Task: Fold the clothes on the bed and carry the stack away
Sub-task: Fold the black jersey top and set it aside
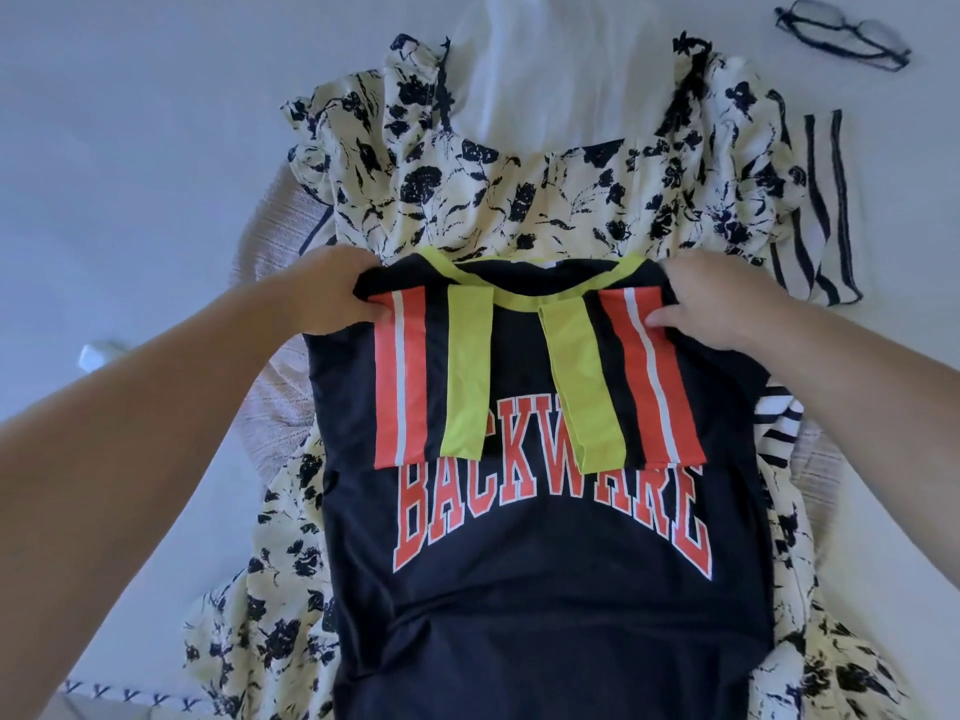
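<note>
Head view. Bed (130, 148): pale sheet, bearing a heap of clothes at centre.

Item 1, navy jersey (545, 589): lies topmost on the heap, front up, red block lettering outlined in white across the chest. Both sleeves are folded inward over the front, each showing red, white and neon-yellow bands; the neckline is trimmed in the same yellow.

Item 2, left hand (332, 291): at the jersey's left shoulder corner, fingers curled and pinching the folded edge.

Item 3, right hand (722, 298): at the right shoulder corner, fingers curled round the edge with the thumb pressed on the red band.

Item 4, floral dress (519, 200): cream with dark blue flower print, spread directly under the jersey and showing on all sides of it.

Item 5, striped top (815, 220): white with navy stripes, partly under the dress at right.

Item 6, white garment (545, 85): plain, beyond the dress neckline.

Item 7, pale pink ribbed knit (280, 220): under the dress at left.

Item 8, glasses (841, 36): dark-framed, on the sheet at far right, well apart from the heap.
</note>
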